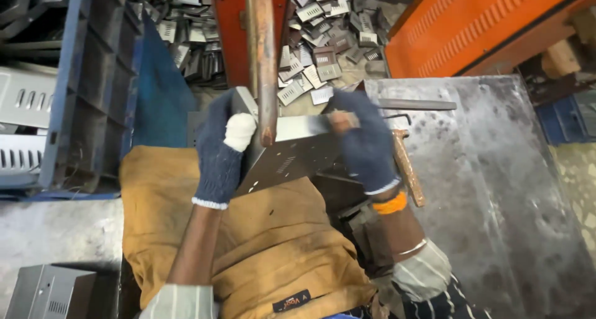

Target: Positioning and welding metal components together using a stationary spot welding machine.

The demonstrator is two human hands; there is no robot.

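Steel counter (496,188) scuffed, mottled grey, on right. Tan cloth (273,250) draped at its left edge, over lap. Grey sheet-metal panel (292,157) at counter's left edge, bent, small slot perforations, bright upper edge, under rusty vertical bar (266,64). Left hand (220,148), dark glove with white thumb tip, grip closed on panel's left end. Right hand (363,142), dark glove, grip closed on panel's right end. Wooden hammer handle (410,170) just beside right hand.

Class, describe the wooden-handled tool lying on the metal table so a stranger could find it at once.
Start at the grey metal table on the right. Near its left edge, just beside the right hand, lies the wooden-handled tool, running downward along the wrist. Its brown wooden handle sets it apart from the grey metal rod lying crosswise above it.
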